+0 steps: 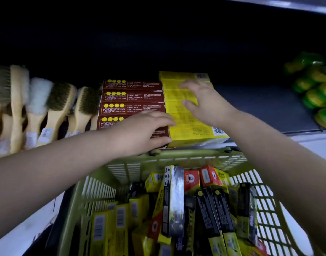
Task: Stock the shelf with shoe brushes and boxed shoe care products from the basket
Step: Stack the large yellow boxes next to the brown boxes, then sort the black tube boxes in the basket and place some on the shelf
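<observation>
Centre frame, on the dark shelf (269, 108), my flat left hand (143, 132) presses maroon cardboard boxes (132, 97), my spread right hand (206, 102) yellow cardboard boxes (191, 130); neither grips. I judge uneven pushing could tip the front box into the green plastic basket (177, 156).

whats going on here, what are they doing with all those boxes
A person is stocking a store shelf from a green basket. The left hand rests on the front of the row of dark red boxes, and the right hand lies with fingers spread on the yellow boxes right beside them. Shoe brushes stand lined up to the left. The basket holds many more boxed products.
</observation>
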Tool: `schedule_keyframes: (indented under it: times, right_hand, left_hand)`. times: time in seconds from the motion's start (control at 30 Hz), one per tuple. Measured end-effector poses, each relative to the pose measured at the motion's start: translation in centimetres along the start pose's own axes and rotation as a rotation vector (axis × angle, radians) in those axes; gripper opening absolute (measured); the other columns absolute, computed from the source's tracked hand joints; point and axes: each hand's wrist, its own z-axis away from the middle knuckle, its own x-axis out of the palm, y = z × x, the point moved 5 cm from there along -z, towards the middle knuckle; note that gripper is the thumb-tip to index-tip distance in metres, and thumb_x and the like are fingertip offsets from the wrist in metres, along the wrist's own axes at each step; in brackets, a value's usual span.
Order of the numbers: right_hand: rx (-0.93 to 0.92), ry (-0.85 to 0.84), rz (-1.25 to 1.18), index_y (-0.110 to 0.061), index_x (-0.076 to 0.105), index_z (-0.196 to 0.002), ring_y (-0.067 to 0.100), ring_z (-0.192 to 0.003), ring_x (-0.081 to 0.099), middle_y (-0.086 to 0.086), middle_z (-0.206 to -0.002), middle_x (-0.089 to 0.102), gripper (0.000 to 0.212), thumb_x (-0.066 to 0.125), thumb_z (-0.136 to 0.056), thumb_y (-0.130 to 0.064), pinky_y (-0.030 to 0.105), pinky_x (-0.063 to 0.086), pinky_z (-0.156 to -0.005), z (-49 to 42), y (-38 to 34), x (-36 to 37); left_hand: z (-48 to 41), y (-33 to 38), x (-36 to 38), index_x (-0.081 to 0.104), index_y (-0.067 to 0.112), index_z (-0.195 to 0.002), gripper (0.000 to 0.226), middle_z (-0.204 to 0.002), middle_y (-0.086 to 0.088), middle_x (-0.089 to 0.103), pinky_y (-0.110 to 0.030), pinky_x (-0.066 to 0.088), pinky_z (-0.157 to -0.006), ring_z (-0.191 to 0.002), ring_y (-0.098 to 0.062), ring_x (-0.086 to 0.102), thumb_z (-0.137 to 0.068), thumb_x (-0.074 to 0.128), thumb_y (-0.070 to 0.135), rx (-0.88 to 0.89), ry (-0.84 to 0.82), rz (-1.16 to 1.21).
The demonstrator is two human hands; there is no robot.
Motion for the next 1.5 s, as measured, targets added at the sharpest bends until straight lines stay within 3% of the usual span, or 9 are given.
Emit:
schedule_keyframes:
  times: [0.07,0.17,0.3,0.47,0.67,0.93,1.17,1.33,1.5]
  right_hand:
    - [-0.089,0.007,-0.061,-0.019,0.049,-0.131,0.018,-0.13,0.036,0.002,-0.139,0.043,0.04,0.057,-0.091,-0.02,0.022,0.023,-0.106,5.9,-2.2,0.2]
    - [-0.13,-0.081,0.054,-0.023,0.047,-0.134,0.016,-0.134,0.032,-0.001,-0.145,0.037,0.049,0.062,-0.087,-0.024,0.029,0.023,-0.113,13.0,-3.0,2.1]
    - [0.007,-0.21,0.096,-0.034,0.027,-0.143,0.017,-0.144,0.006,-0.009,-0.158,-0.003,0.065,0.055,-0.087,-0.049,0.038,0.014,-0.118,18.5,-1.7,6.1]
    - [0.193,-0.31,0.081,-0.053,-0.003,-0.141,0.025,-0.144,0.003,-0.007,-0.157,-0.005,0.081,0.046,-0.079,-0.071,0.047,0.012,-0.115,22.1,0.6,9.1]
    - [0.254,-0.347,-0.119,-0.07,-0.014,-0.127,0.033,-0.143,0.011,-0.012,-0.157,-0.005,0.093,0.063,-0.078,-0.052,0.052,0.033,-0.105,23.0,2.0,9.0]
    - [0.322,-0.243,-0.13,-0.061,-0.008,-0.137,0.024,-0.118,0.051,-0.005,-0.154,0.017,0.091,0.062,-0.085,-0.036,0.03,0.047,-0.07,25.6,6.2,7.0]
    - [0.398,-0.245,0.0,-0.055,-0.013,-0.14,0.027,-0.097,0.06,0.003,-0.147,0.035,0.096,0.062,-0.086,-0.029,0.03,0.044,-0.064,27.1,9.8,5.2]
    - [0.47,-0.187,0.026,-0.05,-0.019,-0.139,0.025,-0.086,0.062,0.008,-0.132,0.053,0.103,0.064,-0.085,-0.026,0.039,0.052,-0.067,27.6,12.6,4.1]
    - [0.505,-0.114,0.038,-0.022,0.001,-0.15,0.032,-0.126,0.042,0.013,-0.146,0.036,0.08,0.054,-0.091,-0.038,0.043,0.038,-0.1,28.0,14.2,3.4]
  left_hand:
    - [2.3,1.5,-0.7,0.051,0.035,-0.128,0.04,-0.135,0.016,0.05,-0.014,0.025,-0.101,-0.123,0.002,0.038,-0.089,0.051,0.043,0.092,0.033,0.049]
    - [6.1,2.9,-0.2,0.059,0.04,-0.117,0.036,-0.12,0.025,0.056,-0.019,0.036,-0.101,-0.114,0.007,0.048,-0.083,0.05,0.048,0.171,-0.016,0.128]
    - [9.4,3.2,1.6,0.06,0.043,-0.114,0.037,-0.119,0.025,0.059,-0.022,0.042,-0.101,-0.118,0.008,0.045,-0.083,0.045,0.057,0.27,-0.122,0.064]
    - [11.3,2.3,1.1,0.07,0.027,-0.105,0.041,-0.102,0.015,0.069,-0.027,0.054,-0.082,-0.095,-0.001,0.063,-0.092,0.037,0.05,0.3,0.022,-0.029]
    - [12.1,2.1,1.5,0.072,0.013,-0.089,0.039,-0.084,0.011,0.067,-0.023,0.051,-0.071,-0.077,-0.001,0.061,-0.093,0.041,0.037,0.263,0.143,0.038]
    - [9.6,4.0,2.1,0.071,0.009,-0.084,0.035,-0.076,0.012,0.064,-0.03,0.051,-0.062,-0.07,-0.003,0.06,-0.088,0.042,0.028,0.243,0.167,0.111]
    - [6.0,7.0,4.0,0.071,0.009,-0.082,0.037,-0.074,0.003,0.069,-0.033,0.051,-0.06,-0.068,-0.011,0.062,-0.088,0.042,0.031,0.27,0.189,0.164]
    - [2.9,9.1,5.0,0.069,0.011,-0.08,0.038,-0.07,0.008,0.065,-0.031,0.049,-0.059,-0.064,-0.009,0.06,-0.089,0.04,0.033,0.271,0.165,0.193]
    - [0.4,10.8,5.9,0.068,0.016,-0.08,0.038,-0.069,0.011,0.063,-0.036,0.051,-0.063,-0.067,-0.012,0.061,-0.088,0.037,0.036,0.262,0.117,0.182]
